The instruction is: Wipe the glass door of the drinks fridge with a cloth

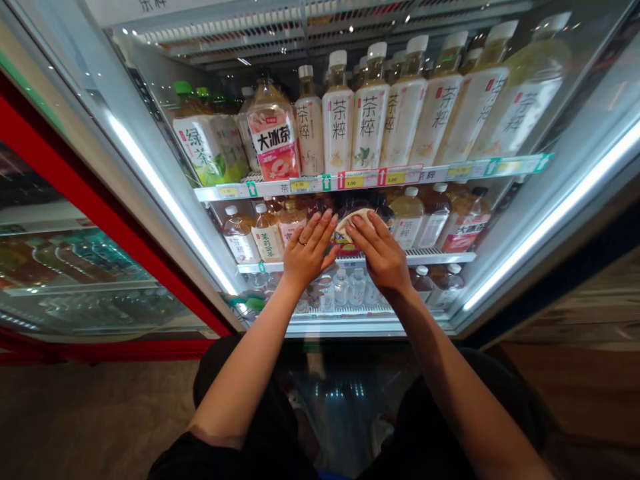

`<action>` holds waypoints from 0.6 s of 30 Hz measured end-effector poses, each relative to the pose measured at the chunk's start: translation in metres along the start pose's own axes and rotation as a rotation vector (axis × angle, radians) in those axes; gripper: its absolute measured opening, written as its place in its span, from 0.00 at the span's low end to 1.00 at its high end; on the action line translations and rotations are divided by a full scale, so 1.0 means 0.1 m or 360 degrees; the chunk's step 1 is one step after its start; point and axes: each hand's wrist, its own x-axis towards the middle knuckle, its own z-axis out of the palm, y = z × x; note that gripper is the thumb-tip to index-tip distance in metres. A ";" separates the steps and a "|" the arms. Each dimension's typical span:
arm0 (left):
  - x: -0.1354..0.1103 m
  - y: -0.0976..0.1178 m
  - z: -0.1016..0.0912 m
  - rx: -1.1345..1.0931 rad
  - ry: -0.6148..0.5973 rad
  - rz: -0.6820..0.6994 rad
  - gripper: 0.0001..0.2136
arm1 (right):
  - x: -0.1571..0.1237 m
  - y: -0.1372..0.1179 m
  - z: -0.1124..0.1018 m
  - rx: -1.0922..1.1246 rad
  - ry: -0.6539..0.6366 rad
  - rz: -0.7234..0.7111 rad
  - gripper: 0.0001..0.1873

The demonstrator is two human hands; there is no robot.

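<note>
Packet (354, 222): where is it?

Head view: on the middle shelf (440, 257), pale, under my right grip (376, 255). Those fingers curl over it, so I seem to have hold of it, though how firmly I can't tell.

And your left grip (309, 252)?

Open, fingers spread, just beside it against the bottles (267, 233), perhaps steadying them.

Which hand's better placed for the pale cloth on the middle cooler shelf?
Right, probably: the right hand lies on the pale folded cloth, while the left hand, with a ring on one finger, sits beside it, in front of the plastic drink bottles.
</note>
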 end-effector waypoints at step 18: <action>-0.04 -0.01 0.05 -0.0026 0.0087 0.0064 0.31 | -0.10 0.12 -0.07 -0.0136 0.0046 0.0113 0.34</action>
